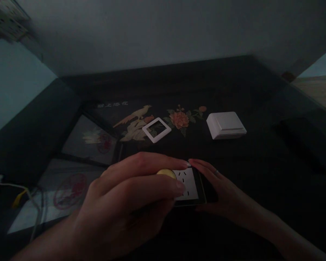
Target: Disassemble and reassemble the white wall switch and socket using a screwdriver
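Observation:
In the head view, a wall socket (191, 189) with a white slotted face and a dark surround is held low in the middle. My right hand (220, 185) grips its right edge, fingers at the top and thumb below. My left hand (130, 195) is closed round a yellow round-ended thing (167, 173), most of it hidden by the fingers. The left fingertips lie over the socket's left part. Beyond the hands, a white square frame (148, 135) lies flat, with a white box (225, 123) to its right.
Underneath is a dark, glossy tabletop (179, 152) with a painted bird and flowers. A pale cable (34, 199) with a yellow part runs along the left. A dark flat object (306, 141) lies at the right. Power strips (8, 23) show at the upper left, by the wall.

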### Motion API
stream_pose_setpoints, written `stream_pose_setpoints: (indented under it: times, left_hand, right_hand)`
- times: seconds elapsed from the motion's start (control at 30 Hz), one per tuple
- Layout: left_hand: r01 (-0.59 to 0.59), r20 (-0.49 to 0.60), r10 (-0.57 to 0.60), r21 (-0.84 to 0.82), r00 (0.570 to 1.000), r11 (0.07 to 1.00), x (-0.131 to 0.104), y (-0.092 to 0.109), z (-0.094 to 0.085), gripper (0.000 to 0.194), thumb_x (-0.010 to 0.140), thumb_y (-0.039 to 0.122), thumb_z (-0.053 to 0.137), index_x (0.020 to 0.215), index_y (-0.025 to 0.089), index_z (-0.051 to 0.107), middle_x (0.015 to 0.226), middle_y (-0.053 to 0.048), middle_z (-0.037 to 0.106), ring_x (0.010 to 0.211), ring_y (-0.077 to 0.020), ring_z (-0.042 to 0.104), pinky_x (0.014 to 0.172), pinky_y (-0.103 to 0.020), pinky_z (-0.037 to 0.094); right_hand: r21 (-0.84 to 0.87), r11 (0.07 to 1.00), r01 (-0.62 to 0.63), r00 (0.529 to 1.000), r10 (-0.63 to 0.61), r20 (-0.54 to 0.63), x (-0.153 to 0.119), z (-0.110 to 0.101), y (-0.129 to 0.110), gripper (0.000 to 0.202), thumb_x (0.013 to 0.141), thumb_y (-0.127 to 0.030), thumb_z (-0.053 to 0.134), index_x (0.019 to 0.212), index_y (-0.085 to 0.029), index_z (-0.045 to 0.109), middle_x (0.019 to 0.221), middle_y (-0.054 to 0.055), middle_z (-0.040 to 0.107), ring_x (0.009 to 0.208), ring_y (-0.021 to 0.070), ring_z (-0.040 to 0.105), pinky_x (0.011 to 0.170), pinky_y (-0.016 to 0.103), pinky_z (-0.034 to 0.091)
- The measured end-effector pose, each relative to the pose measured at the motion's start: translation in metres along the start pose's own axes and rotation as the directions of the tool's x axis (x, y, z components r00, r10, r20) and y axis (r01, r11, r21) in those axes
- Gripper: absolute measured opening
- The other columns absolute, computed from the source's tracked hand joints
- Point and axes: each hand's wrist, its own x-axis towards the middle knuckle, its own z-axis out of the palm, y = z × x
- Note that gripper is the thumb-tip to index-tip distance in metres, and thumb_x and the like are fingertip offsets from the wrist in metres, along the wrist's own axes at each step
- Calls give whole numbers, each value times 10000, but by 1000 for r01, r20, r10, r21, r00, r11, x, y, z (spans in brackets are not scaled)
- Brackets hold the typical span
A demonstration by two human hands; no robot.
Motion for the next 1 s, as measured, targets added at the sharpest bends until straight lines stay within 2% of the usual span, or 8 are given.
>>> stream_pose_setpoints:
  times: [0.17,0.3,0.4,0.53,0.63,0.73,0.83,1.0]
  left_hand:
    - [77,-61,-81,-73,995,994,1,-1,8,77,905,182,662,932,254,651,1089,-3,768,907,-201,763,774,-289,664]
    - [144,-105,-160,-150,981,978,-3,-6,13,197,909,137,662,1074,239,630,1104,-20,761,919,-186,755,813,-288,662]
    - [87,-144,-93,-43,985,995,-4,-7,10,272,904,103,648,1121,268,631,1177,-22,699,968,-184,723,810,-300,659]
    - [2,-147,12,100,989,995,-3,-5,5,378,869,45,620,1185,252,618,1129,-25,648,1006,-180,674,861,-301,635]
    - [-78,-135,99,152,986,985,-3,-4,3,288,895,185,690,1169,206,602,1097,-13,682,995,-152,669,908,-264,613]
    - [-54,-157,84,186,984,981,-4,-5,3,251,902,331,733,1097,225,616,1079,35,706,966,-97,672,862,-188,607]
    - [-3,-180,32,162,983,987,-5,-5,3,196,891,288,747,1045,232,641,1029,53,736,885,-92,693,751,-173,624]
    - [90,-104,-84,49,991,995,-4,-1,2,341,904,97,606,1207,252,581,1145,-11,737,1004,-198,739,793,-306,673]
  right_hand:
    - [-11,1000,12,1000,-12,-7,-1,0,0,1066,731,-246,840,1530,-404,153,1596,120,338,1435,312,422,1120,520,440]
    - [-18,1000,22,1000,-22,-7,-1,-1,-2,1088,736,-256,843,1533,-432,124,1606,106,327,1453,314,392,1126,517,434]
    - [-29,1000,-2,1000,2,1,-2,-2,-3,1108,726,-237,847,1535,-434,117,1612,102,322,1446,309,407,1129,511,433]
    - [-33,999,-18,1000,18,6,-2,-2,-4,1114,725,-244,848,1535,-445,110,1623,88,311,1449,301,402,1134,505,427]
    - [-31,1000,0,1000,-1,-5,-2,-2,-5,1099,735,-259,843,1534,-448,113,1616,83,326,1447,293,407,1132,500,430]
    - [-34,999,1,1000,-1,-5,-2,-3,-5,1090,745,-263,836,1538,-443,110,1615,83,329,1452,291,399,1134,504,425]
    - [-37,999,-6,1000,6,0,-2,-3,-4,1097,735,-248,842,1543,-435,124,1618,85,328,1458,301,387,1133,509,427]
    - [-35,999,3,1000,-3,-3,-1,0,-1,1124,727,-236,844,1549,-440,104,1628,80,309,1468,300,368,1144,512,410]
